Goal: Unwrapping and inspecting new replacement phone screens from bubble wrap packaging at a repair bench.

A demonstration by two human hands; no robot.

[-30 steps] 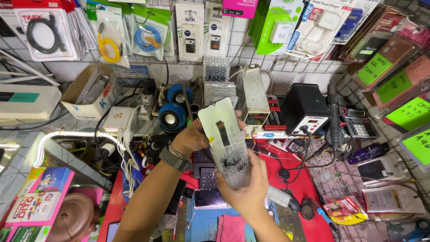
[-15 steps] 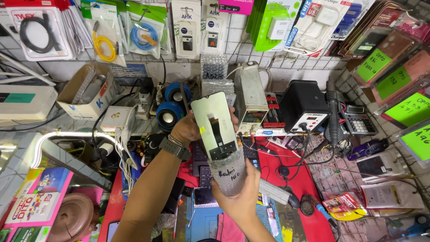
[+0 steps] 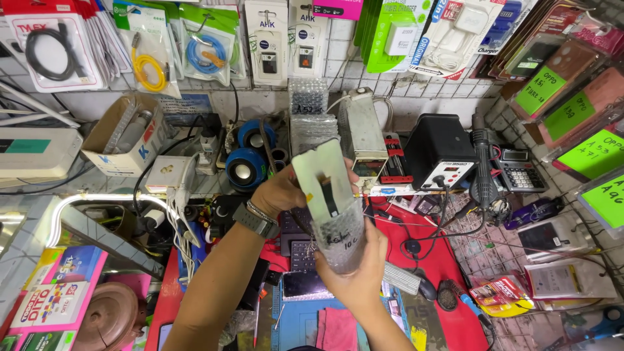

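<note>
Left hand: fingers closed on the phone screen's far end.
Right hand: fingers closed on the bubble-wrap sleeve.

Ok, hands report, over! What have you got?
Left hand grips panel top. Right hand holds bubble sleeve below. Panel half out. Nothing blocking, over.

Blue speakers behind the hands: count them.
2. One blue speaker stands just left of the left hand; the other blue speaker sits behind it, up against the wall. Clutter may hide more.
</note>
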